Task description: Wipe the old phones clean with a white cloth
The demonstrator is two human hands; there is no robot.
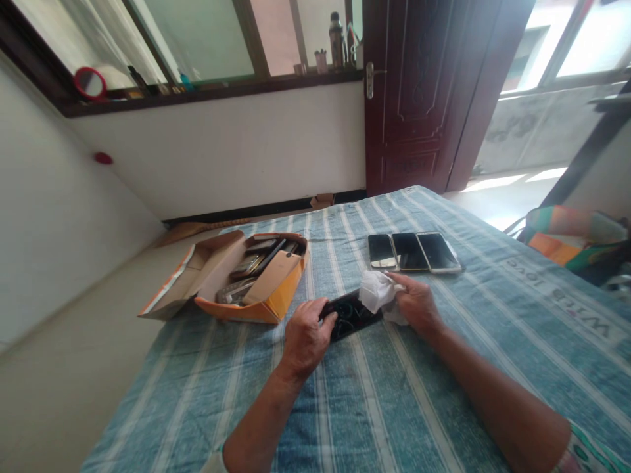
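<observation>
My left hand (pixel 306 334) grips one end of a black smartphone (pixel 349 316), thumb on top of its dark glass. A crumpled white tissue (pixel 377 290) is pinched in my right hand (pixel 417 303) and lies against the phone's far right end, covering that part. Beyond my right hand, three smartphones lie side by side, screens up: a light-framed one (pixel 382 251), a dark one (pixel 409 251) and a larger white-framed one (pixel 438 252). Left of my left hand stands an open orange cardboard box (pixel 286 293) with several phones inside.
A blue striped bedspread (pixel 276 407) lies under everything. The box's lid flap (pixel 172 282) hangs out to the left. Behind the bed are a white wall, a windowsill (pixel 221 92) with bottles and a red mirror (pixel 90 83), and a dark red door (pixel 414 98). Colourful fabric (pixel 566 240) sits at the right.
</observation>
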